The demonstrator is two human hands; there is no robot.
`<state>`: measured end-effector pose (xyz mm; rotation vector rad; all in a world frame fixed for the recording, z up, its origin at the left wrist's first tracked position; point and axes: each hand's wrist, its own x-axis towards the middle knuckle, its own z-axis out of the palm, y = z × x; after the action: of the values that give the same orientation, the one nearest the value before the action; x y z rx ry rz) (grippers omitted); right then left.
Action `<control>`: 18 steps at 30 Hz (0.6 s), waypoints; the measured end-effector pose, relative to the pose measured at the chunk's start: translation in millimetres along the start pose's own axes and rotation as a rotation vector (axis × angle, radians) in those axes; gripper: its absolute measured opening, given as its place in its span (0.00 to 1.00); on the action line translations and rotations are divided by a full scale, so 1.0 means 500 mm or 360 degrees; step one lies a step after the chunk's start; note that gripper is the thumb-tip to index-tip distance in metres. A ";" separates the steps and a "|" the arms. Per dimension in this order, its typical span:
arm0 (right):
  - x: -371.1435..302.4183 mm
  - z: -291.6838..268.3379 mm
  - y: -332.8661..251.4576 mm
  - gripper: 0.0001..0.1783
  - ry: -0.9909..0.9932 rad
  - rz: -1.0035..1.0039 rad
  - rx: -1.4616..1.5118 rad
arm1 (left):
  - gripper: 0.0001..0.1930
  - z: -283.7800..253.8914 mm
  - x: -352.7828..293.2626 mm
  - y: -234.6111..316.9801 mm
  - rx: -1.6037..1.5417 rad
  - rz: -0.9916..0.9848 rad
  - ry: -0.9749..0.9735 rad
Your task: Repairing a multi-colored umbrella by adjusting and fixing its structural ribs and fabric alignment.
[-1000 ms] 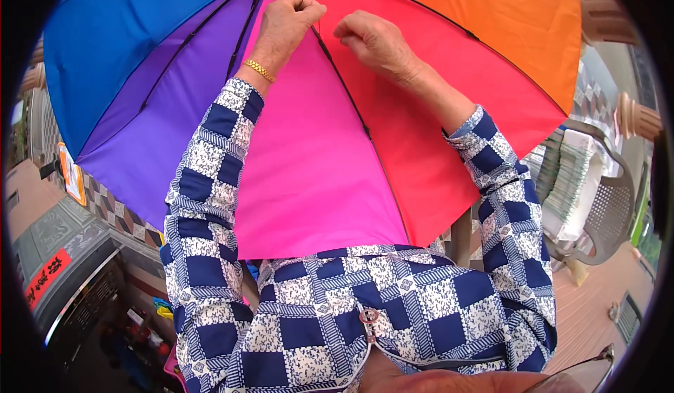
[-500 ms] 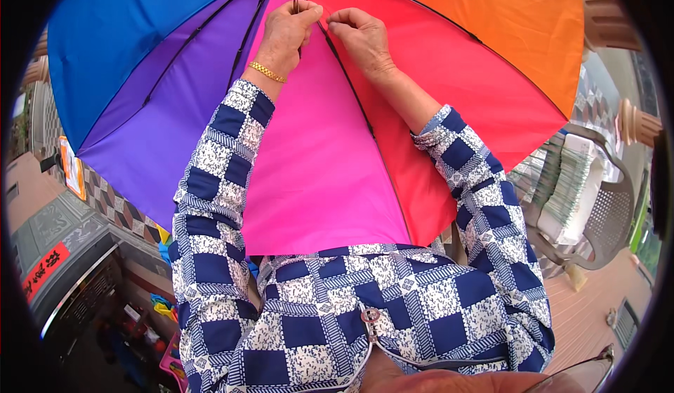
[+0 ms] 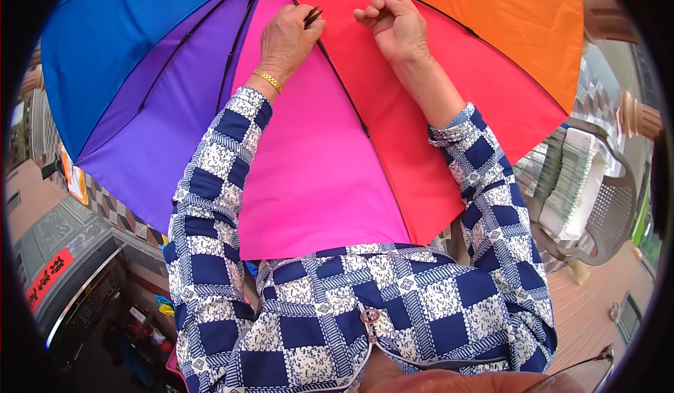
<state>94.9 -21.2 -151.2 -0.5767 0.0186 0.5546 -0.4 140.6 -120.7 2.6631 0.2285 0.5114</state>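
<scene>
An open umbrella (image 3: pixel 316 203) with blue, purple, pink, red and orange panels spreads in front of me, its inner side toward me. Thin black ribs run across it from the top. My left hand (image 3: pixel 286 38) is closed around small dark thread snips (image 3: pixel 313 16), mostly hidden in the palm; their two pointed tips stick out past the fingers, close to the rib between the pink and red panels. Over the red panel, apart from that rib, my right hand (image 3: pixel 400 29) is raised with its fingers curled in. Whatever they may pinch is too small to see.
At the right a grey plastic chair (image 3: pixel 609 214) holds a white stack of thin strips (image 3: pixel 572 182). To the lower left are a dark grey cabinet-like structure with a red paper strip (image 3: pixel 49 278) and some bright coloured items. The umbrella's near edge reaches my shirt.
My right hand has moved right, away from the left hand and the rib. My left hand has turned and lowered slightly, so the snips' tips now point up and right. The umbrella has shifted slightly left.
</scene>
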 end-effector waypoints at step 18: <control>0.002 0.089 -0.129 0.01 -0.0114 -0.0277 -0.0306 | 0.05 0.001 -0.012 -0.043 0.0362 0.0315 -0.0154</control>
<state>122.2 -42.3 -80.7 -0.7372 -0.1530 0.4095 -7.4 158.5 -132.1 2.9420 -0.0073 0.4381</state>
